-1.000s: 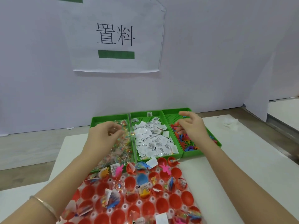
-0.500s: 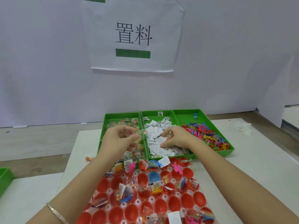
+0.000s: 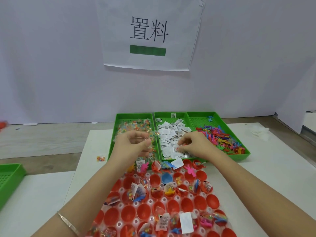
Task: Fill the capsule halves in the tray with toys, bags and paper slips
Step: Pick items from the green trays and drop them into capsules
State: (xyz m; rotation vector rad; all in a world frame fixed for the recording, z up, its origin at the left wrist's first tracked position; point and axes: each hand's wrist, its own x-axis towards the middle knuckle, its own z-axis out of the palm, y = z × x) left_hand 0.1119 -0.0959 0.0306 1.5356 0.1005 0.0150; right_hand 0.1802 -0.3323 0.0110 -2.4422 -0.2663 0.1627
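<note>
White table, bare margins left and right of capsule tray; three green bins abutting the tray's far edge. Left hand pinching clear bag over left bin; right hand pinching paper slip in middle bin.
</note>
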